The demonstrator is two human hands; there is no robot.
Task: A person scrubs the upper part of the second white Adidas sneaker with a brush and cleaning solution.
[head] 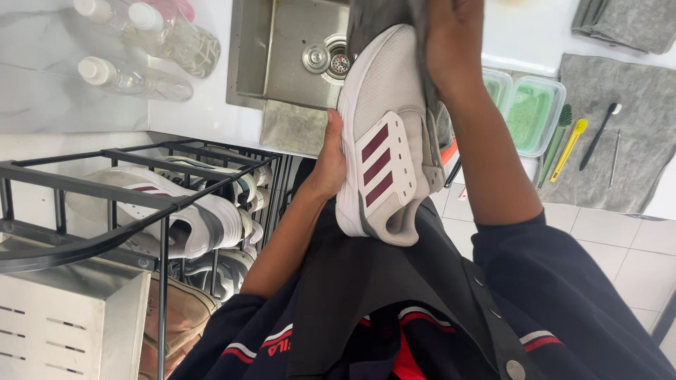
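A white sneaker [384, 134] with three dark red stripes on its side is held up in front of me, toe pointing away toward the sink. My left hand [329, 158] grips its sole edge from the left. My right hand [451, 39] presses a grey cloth [384, 17] against the shoe's upper near the toe. The cloth drapes down the right side of the shoe.
A steel sink [282, 63] with a drain lies beyond the shoe. Clear plastic bottles [134, 79] lie at left on the white counter. A black rack [105, 190] holds several sneakers. At right, green tubs [535, 112], brushes [569, 148] and grey towels [627, 141].
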